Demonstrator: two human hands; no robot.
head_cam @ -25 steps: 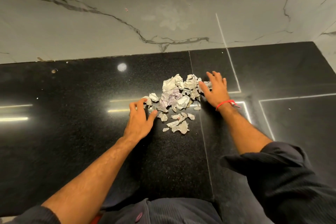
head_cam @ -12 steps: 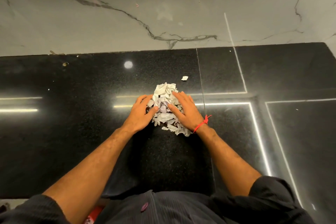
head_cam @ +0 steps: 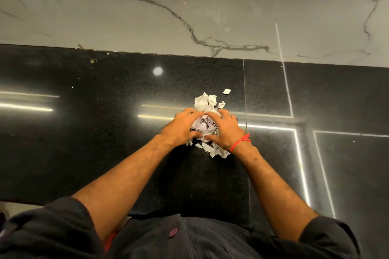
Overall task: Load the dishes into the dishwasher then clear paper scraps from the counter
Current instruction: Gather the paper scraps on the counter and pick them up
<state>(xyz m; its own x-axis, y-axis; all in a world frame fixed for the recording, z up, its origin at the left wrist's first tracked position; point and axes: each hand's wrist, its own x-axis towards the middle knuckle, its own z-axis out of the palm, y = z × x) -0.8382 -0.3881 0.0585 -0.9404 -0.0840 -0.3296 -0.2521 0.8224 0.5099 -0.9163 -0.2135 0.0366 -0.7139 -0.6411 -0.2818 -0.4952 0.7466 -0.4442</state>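
The paper scraps (head_cam: pixel 205 127) sit in a crumpled white and pale lilac heap near the middle of the black surface (head_cam: pixel 88 136), cupped between my two hands. My left hand (head_cam: pixel 179 126) curls its fingers (head_cam: pixel 194 114) over the left side of the heap and its thumb tucks in low at the front. My right hand (head_cam: pixel 227 131) does the same from the right, fingers bent over the top and thumb pressing in near the front, so both grip the heap from either side, fingertips nearly meeting on top. A clump of white pieces (head_cam: pixel 205 102) sticks out beyond my fingertips on the far side, and a few torn bits (head_cam: pixel 216 151) trail out under my right wrist, just beside the red thread bracelet (head_cam: pixel 241 142). One small loose scrap (head_cam: pixel 226 91) lies apart, farther back and to the right.

No container is in view. The surface is polished dark stone with a thin seam running front to back, and bright strip lights reflect in it. Behind it rises a pale marble wall (head_cam: pixel 147 17) with dark veins. My dark sleeves and shirt fill the lower edge.

Compared with half a second ago, my hands have closed in tighter, the heap is more bunched, and my fingers now cover most of it.
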